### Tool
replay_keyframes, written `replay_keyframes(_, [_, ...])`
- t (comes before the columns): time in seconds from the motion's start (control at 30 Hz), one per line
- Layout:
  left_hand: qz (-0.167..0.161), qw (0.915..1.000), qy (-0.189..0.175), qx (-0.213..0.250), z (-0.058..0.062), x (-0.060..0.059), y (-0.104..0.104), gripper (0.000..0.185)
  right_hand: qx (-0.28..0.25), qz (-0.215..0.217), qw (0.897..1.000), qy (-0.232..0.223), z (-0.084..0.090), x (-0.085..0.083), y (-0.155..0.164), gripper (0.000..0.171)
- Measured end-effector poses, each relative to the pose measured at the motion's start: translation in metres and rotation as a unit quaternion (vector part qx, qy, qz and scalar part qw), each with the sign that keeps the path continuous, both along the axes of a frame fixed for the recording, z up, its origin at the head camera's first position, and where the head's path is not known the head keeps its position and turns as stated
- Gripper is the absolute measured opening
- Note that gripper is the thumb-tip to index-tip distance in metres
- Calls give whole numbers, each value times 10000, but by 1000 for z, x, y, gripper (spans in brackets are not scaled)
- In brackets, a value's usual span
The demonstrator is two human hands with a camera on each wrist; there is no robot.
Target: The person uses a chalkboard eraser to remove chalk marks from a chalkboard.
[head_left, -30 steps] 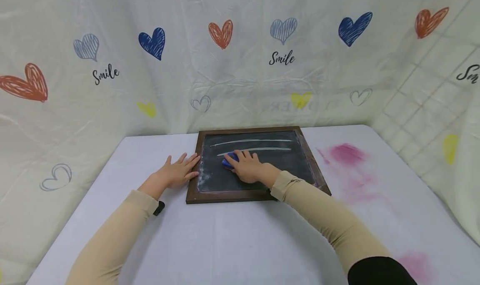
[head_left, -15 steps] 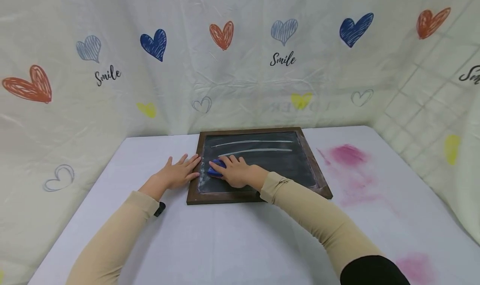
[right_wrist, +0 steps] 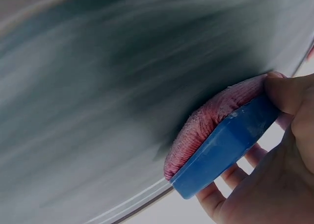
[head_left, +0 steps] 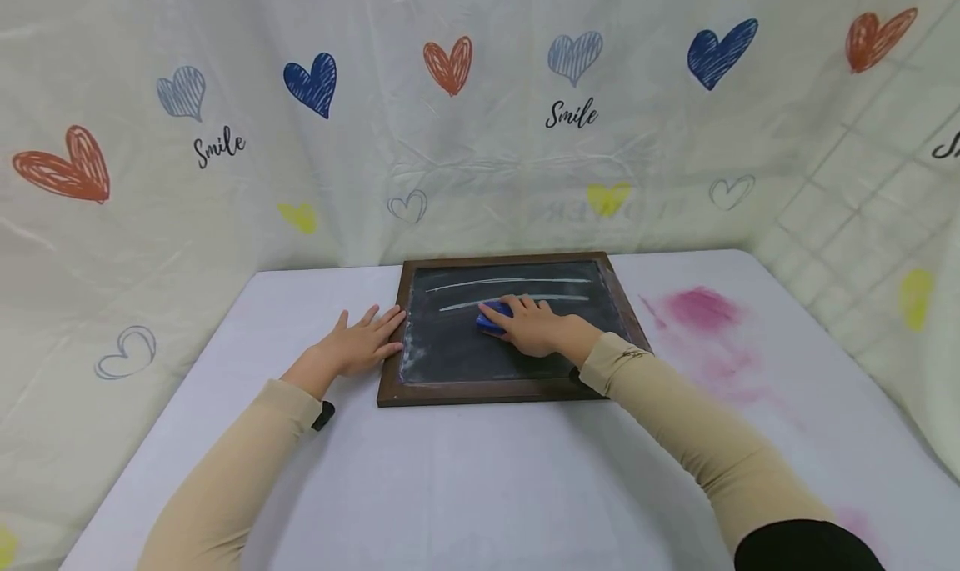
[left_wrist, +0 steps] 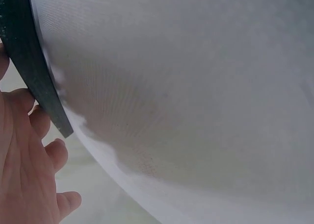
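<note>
Blue eraser [head_left: 491, 318] lies on the chalkboard [head_left: 457, 358] beside the lower of two white lines [head_left: 567, 298], pinched between thumb and fingers of the right hand [head_left: 536, 331], presumably to keep its pink pad [right_wrist: 211, 121] against the writing surface. Left hand [head_left: 352, 348] fingers spread, gripping nothing, touch the brown frame [head_left: 392, 375], probably steadying it on the tabletop [head_left: 465, 479].

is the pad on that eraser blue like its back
No, in the right wrist view the blue eraser has a pinkish-red pad against the board.
</note>
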State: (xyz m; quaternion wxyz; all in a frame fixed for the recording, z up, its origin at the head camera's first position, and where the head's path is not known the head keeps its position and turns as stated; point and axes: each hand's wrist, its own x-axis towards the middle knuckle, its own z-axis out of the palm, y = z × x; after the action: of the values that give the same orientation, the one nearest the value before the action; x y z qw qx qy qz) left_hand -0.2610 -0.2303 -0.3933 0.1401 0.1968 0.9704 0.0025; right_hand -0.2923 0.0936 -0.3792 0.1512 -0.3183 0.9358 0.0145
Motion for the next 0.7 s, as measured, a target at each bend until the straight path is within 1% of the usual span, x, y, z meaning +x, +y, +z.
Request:
replay_keyframes(0.17, [-19, 10000, 35, 3, 2, 1, 1, 69, -238, -314, 9992, 8, 3, -2, 41, 64])
replay_keyframes(0.4, [-13, 10000, 32, -35, -1, 0, 0, 69, -365, -640, 9970, 240, 2, -3, 88, 62])
replay_keyframes(0.57, [53, 10000, 16, -17, -1, 1, 0, 69, -502, -874, 9946, 227, 4, -3, 106, 62])
replay_keyframes(0.7, [57, 10000, 25, -10, -1, 2, 0, 69, -665, -797, 9942, 280, 1, -6, 108, 62])
